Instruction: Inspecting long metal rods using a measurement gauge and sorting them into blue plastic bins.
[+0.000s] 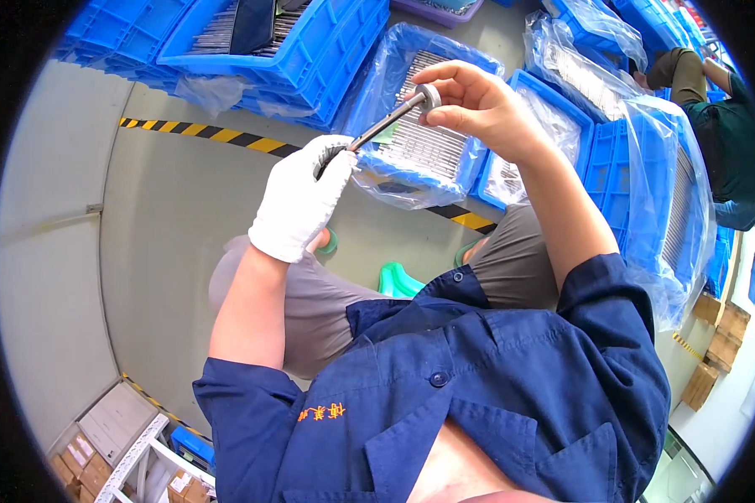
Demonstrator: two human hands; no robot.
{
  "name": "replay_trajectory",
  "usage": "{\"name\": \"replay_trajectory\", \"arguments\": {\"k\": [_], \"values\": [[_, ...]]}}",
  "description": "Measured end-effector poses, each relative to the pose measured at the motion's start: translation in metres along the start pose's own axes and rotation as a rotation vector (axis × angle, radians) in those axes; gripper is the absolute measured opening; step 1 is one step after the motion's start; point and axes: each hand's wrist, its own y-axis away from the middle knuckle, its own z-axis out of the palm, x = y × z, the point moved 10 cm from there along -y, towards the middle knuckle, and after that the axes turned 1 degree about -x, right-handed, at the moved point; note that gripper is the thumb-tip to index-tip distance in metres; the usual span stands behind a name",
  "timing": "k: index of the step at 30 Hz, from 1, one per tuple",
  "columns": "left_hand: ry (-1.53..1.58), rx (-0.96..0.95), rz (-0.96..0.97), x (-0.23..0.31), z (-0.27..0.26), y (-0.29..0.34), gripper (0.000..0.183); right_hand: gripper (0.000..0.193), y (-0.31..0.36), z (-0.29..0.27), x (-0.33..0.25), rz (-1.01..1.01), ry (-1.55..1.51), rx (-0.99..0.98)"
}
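My left hand (300, 201), in a white glove, is closed around the lower end of a slim metal rod (386, 122). The rod slants up to the right. At its upper end sits a round metal ring (429, 98), and I cannot tell whether it is fixed there or slid on. My bare right hand (482, 113) has thumb and fingers about the ring, pinching it. Just beyond and below the hands, a blue crate (394, 180) lined with clear plastic holds rows of similar metal rods (432, 147).
Stacked blue crates (310, 84) with more rods stand at the upper left. More plastic-wrapped crates (608, 180) line the right, where another person (734, 142) is bent over. Black-and-yellow tape (226, 134) crosses the floor. Cardboard boxes (717, 344) lie at the far right.
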Motion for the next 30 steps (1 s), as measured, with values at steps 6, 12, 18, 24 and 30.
{"name": "replay_trajectory", "arguments": {"k": [6, 12, 18, 24, 30], "values": [[0.193, -0.087, -0.139, -0.009, 0.007, 0.003, 0.019, 0.039, 0.000, 0.004, -0.003, -0.004, -0.015, -0.017], [0.427, -0.258, -0.343, -0.014, 0.026, 0.013, 0.014, 0.040, -0.002, 0.006, -0.004, -0.050, -0.035, -0.051], [0.407, -0.269, -0.342, -0.013, 0.025, 0.013, 0.018, 0.041, -0.001, 0.007, -0.002, -0.050, 0.017, -0.059], [0.078, -0.112, -0.081, -0.010, 0.010, 0.005, 0.017, 0.041, -0.002, 0.009, -0.002, -0.075, -0.022, -0.094], [-0.270, 0.108, 0.287, 0.028, -0.007, 0.009, 0.017, 0.037, 0.000, 0.009, -0.002, -0.011, 0.135, -0.084]]}}
